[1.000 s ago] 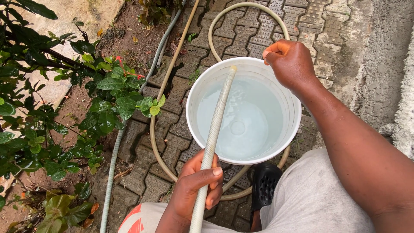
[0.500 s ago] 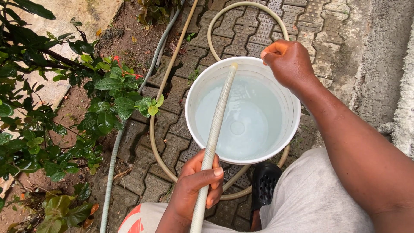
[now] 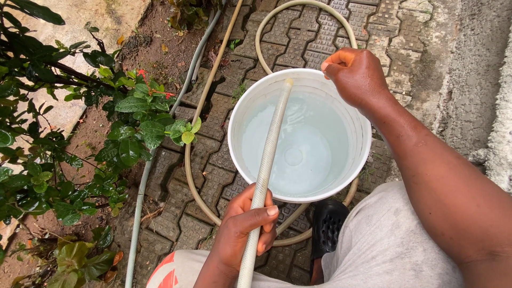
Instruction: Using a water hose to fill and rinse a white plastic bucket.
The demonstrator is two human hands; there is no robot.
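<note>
On the paving, I see the white bucket (image 3: 358,154) part-filled with clear water. My left hand (image 3: 242,229) is wrapped around the pale hose (image 3: 269,146), its end over the water; my right hand (image 3: 356,77) grips the bucket's far rim.

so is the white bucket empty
No, the white bucket holds clear water part way up, and the hose held in the left hand reaches across its rim.

No packages, labels, signs or screens in view; only plain unmarked outdoor things.
</note>
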